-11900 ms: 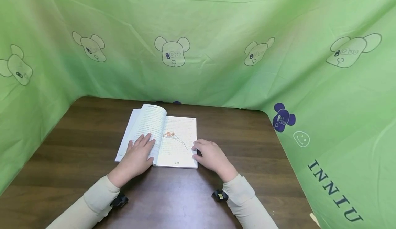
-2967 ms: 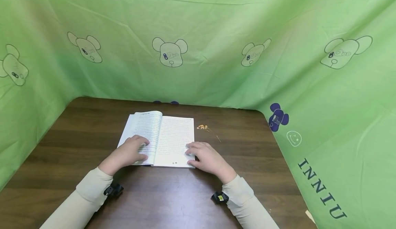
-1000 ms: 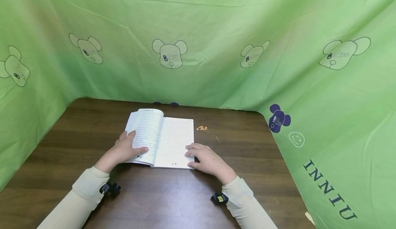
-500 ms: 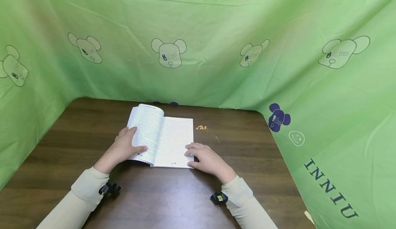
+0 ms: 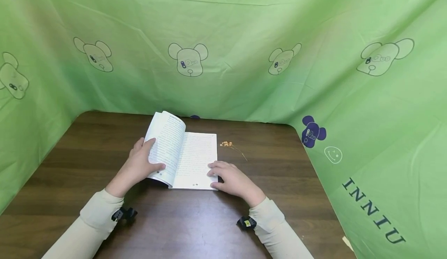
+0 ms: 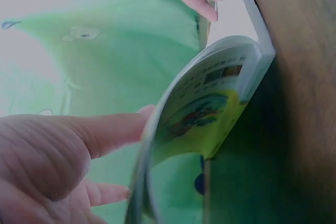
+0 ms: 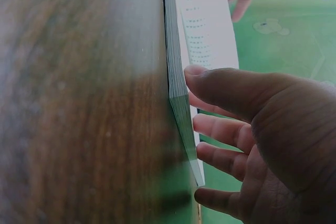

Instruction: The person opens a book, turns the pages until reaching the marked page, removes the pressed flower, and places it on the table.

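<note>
An open book (image 5: pixel 198 154) lies on the table, its right-hand pages flat and its left-hand part raised and curving up. My left hand (image 5: pixel 139 161) grips that raised part, thumb over the printed page and the other fingers behind it. In the left wrist view the colourful cover (image 6: pixel 202 116) shows beneath the lifted pages. My right hand (image 5: pixel 234 178) rests with relaxed fingers at the right edge of the book, thumb at the near corner. To the right of the book lies a dried flower sprig (image 5: pixel 227 144) with small orange blossoms and a thin stem; neither hand touches it.
The brown wooden table (image 5: pixel 181 224) is enclosed at the back and sides by a green curtain (image 5: pixel 230 99) printed with bear heads. A small pale piece (image 5: pixel 347 243) sits at the table's right edge. Dark cameras are strapped to both wrists.
The dried flower sprig has gone from the right page to the table beside the book. My left hand has gripped the book's left part and tilted it up. My right hand stays nearly still.
</note>
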### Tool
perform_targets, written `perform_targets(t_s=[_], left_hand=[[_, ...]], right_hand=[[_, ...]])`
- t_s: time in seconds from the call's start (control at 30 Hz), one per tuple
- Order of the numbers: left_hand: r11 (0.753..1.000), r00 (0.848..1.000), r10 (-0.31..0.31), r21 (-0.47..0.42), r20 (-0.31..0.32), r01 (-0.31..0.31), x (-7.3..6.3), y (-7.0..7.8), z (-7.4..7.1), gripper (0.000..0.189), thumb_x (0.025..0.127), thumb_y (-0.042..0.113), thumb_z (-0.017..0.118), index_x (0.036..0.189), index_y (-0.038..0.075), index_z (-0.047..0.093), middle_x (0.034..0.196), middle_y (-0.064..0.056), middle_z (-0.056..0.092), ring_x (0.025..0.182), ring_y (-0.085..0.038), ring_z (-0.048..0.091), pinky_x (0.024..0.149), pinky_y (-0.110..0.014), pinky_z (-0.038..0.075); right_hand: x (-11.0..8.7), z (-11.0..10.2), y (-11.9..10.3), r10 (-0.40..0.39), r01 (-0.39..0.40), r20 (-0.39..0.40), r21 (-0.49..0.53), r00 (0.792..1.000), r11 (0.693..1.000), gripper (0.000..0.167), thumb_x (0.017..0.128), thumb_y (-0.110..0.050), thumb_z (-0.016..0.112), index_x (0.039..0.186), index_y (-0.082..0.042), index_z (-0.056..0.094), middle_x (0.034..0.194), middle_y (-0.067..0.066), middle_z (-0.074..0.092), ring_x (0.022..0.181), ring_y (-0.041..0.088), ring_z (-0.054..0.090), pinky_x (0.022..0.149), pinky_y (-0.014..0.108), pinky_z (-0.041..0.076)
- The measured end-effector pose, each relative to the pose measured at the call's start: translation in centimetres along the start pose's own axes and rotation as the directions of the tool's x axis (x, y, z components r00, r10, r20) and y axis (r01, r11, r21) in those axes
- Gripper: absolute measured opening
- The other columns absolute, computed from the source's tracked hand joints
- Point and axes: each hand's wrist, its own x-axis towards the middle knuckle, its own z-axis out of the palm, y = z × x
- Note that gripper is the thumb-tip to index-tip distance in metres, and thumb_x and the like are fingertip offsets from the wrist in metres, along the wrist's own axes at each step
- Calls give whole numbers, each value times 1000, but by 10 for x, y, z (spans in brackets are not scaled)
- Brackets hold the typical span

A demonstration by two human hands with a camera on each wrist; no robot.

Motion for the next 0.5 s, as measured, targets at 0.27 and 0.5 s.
perform_targets(t_s=[0.27, 0.5], left_hand=[[999, 999, 27, 17, -38, -27, -4, 3, -14, 97, 84, 20, 84, 157, -8, 27, 154, -39, 29, 141, -55, 32, 113, -66, 31], [999, 996, 49, -5, -73, -49, -4, 1, -19, 103, 80, 14, 85, 161, -2, 23, 156, -34, 30, 138, -49, 41, 111, -62, 37]], right_hand=[[-1, 0, 0, -11, 11, -7, 2, 1000, 1000, 30, 93, -31, 76, 119, -16, 72, 146, 4, 59, 141, 25, 49, 113, 51, 40], [-1, 0, 0, -6, 6, -2, 11, 1000, 1000, 30, 93, -29, 76, 119, -15, 72, 146, 4, 59, 141, 25, 49, 113, 51, 40]])
